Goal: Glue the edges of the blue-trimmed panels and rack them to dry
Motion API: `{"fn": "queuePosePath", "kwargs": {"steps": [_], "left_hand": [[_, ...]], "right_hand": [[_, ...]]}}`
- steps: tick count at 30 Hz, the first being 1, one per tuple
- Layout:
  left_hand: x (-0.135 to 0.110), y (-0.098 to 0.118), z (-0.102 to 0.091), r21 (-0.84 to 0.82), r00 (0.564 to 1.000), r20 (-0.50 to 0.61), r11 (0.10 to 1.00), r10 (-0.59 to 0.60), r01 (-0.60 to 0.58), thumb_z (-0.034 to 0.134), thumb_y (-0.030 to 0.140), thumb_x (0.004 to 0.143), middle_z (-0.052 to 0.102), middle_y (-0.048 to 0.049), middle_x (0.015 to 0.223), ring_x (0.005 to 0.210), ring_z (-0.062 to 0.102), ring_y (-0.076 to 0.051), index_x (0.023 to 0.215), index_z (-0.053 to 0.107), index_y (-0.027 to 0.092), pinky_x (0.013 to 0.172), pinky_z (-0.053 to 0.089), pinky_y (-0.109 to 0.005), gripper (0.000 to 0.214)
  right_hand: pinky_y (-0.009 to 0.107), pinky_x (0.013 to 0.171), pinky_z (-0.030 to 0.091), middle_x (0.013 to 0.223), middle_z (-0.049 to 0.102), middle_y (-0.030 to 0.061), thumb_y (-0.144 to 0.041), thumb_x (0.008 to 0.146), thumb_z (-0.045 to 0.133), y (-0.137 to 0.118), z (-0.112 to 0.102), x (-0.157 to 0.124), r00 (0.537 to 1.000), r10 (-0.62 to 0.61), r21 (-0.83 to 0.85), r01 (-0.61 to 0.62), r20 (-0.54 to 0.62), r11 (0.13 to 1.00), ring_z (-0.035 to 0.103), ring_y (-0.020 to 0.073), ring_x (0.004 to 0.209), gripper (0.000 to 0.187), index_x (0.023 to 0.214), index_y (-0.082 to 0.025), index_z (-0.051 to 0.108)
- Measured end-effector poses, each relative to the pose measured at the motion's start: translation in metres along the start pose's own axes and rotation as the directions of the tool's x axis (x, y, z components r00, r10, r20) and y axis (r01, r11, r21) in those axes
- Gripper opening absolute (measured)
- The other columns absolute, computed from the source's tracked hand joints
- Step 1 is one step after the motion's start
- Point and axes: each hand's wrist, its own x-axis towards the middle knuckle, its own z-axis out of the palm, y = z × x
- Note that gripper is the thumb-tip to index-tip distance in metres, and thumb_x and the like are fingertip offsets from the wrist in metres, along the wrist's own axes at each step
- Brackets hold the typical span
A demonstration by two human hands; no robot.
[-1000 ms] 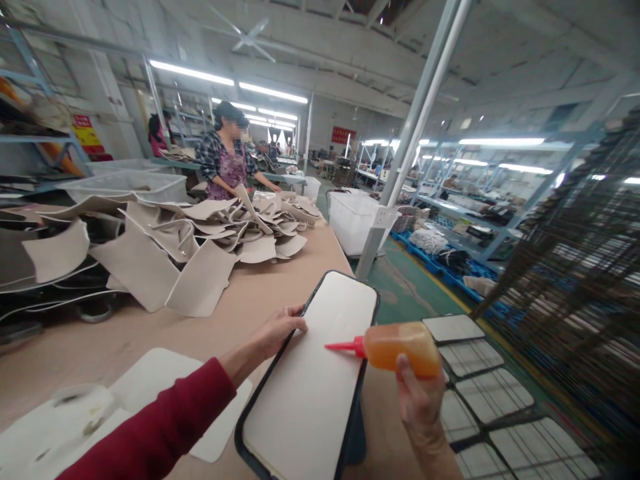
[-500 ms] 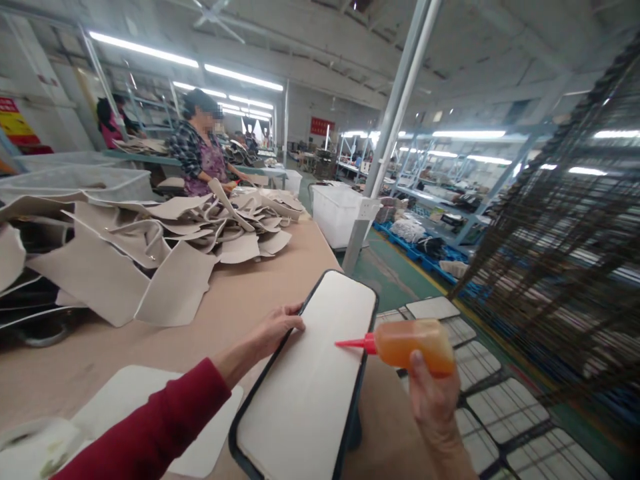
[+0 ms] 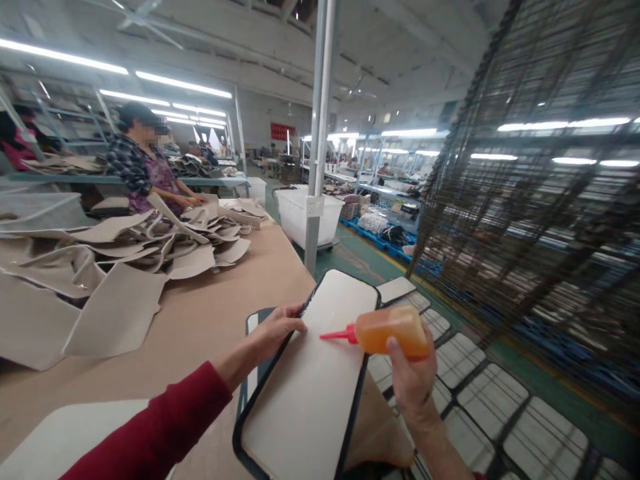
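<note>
A long white panel with a dark rim (image 3: 310, 387) lies on the brown table (image 3: 200, 327), jutting past its right edge. My left hand (image 3: 274, 331), in a red sleeve, curls its fingers over the panel's left rim. My right hand (image 3: 407, 380) grips an orange squeeze bottle (image 3: 387, 330) with a red nozzle; the nozzle points left just above the panel's white face. A second similar panel (image 3: 253, 327) lies partly hidden underneath.
Beige cut pieces (image 3: 115, 260) are heaped at the table's left and far end, where another person (image 3: 143, 167) works. A white sheet (image 3: 65, 440) lies at the near left. Wire racks (image 3: 490, 400) with white panels sit low at the right, a tall dark rack (image 3: 540, 187) behind, a grey post (image 3: 317, 133) beyond.
The view has swung to the right. My right hand and the bottle moved slightly left over the panel. My left hand kept its hold on the rim.
</note>
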Motion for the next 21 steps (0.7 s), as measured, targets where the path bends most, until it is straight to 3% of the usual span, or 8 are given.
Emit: {"fn": "queuePosePath", "kwargs": {"steps": [4,7,10,12,15,18,21], "left_hand": [[0.010,-0.007,0.025,0.025,0.999,0.029,1.000,0.018,-0.019,0.055,0.006,0.052,0.074,-0.0016,0.087,0.081,0.066,-0.020,0.107,0.068,0.015,0.072,0.048,-0.024,0.057],[0.013,-0.009,0.051,0.028,0.997,0.082,1.000,-0.004,0.002,0.055,0.006,0.053,0.074,-0.0019,0.088,0.078,0.066,-0.019,0.106,0.068,0.015,0.072,0.049,-0.026,0.056],[0.014,-0.012,0.083,0.016,0.993,0.107,0.999,-0.049,0.047,0.055,0.007,0.051,0.074,-0.0015,0.084,0.072,0.066,-0.019,0.106,0.068,0.015,0.069,0.050,-0.026,0.056],[0.019,-0.017,0.101,0.000,0.991,0.109,0.997,-0.081,0.081,0.056,0.008,0.050,0.074,-0.0012,0.080,0.069,0.066,-0.019,0.104,0.067,0.014,0.066,0.049,-0.026,0.056],[0.035,-0.033,0.118,-0.013,0.989,0.076,0.992,-0.125,0.127,0.057,0.009,0.048,0.072,-0.0014,0.073,0.067,0.065,-0.020,0.099,0.068,0.013,0.060,0.047,-0.024,0.052],[0.061,-0.053,0.127,-0.005,0.992,0.023,0.992,-0.127,0.127,0.058,0.007,0.046,0.070,-0.0008,0.067,0.064,0.064,-0.020,0.093,0.068,0.012,0.059,0.047,-0.025,0.048],[0.090,-0.074,0.143,0.035,0.991,0.001,0.991,-0.131,0.131,0.057,0.003,0.045,0.068,-0.0008,0.064,0.062,0.063,-0.020,0.087,0.067,0.011,0.057,0.047,-0.026,0.043]], "right_hand": [[0.038,0.086,0.050,0.119,0.059,0.0107,-0.030,0.062,0.079,-0.013,-0.044,-0.032,0.990,0.082,-0.060,-0.076,0.111,0.995,0.060,0.0263,0.101,0.068,0.123,-0.020,0.051],[0.042,0.091,0.046,0.119,0.058,0.0079,-0.031,0.063,0.078,-0.025,-0.072,-0.011,0.998,0.009,0.005,-0.008,-0.059,1.000,0.058,0.0257,0.103,0.067,0.123,-0.023,0.050],[0.043,0.097,0.042,0.118,0.058,0.0050,-0.032,0.063,0.079,-0.031,-0.099,0.014,0.978,-0.031,0.027,0.037,-0.206,0.999,0.056,0.0233,0.105,0.065,0.121,-0.024,0.051],[0.042,0.091,0.045,0.111,0.062,0.0052,-0.032,0.063,0.078,-0.031,-0.118,0.008,0.975,0.013,0.029,-0.007,-0.224,1.000,0.060,0.0223,0.097,0.061,0.118,-0.022,0.053],[0.040,0.075,0.053,0.095,0.068,0.0067,-0.032,0.062,0.079,-0.030,-0.145,-0.026,0.969,0.144,0.067,-0.133,-0.202,0.989,0.064,0.0229,0.081,0.053,0.110,-0.019,0.059],[0.036,0.070,0.054,0.088,0.070,0.0048,-0.034,0.062,0.079,-0.035,-0.180,-0.047,0.919,0.262,0.183,-0.216,-0.293,0.959,0.065,0.0223,0.077,0.048,0.105,-0.020,0.063],[0.035,0.072,0.054,0.101,0.067,0.0023,-0.042,0.071,0.072,-0.051,-0.232,-0.038,0.840,0.166,0.207,-0.065,-0.517,0.976,0.064,0.0221,0.090,0.040,0.106,-0.024,0.062]]}}
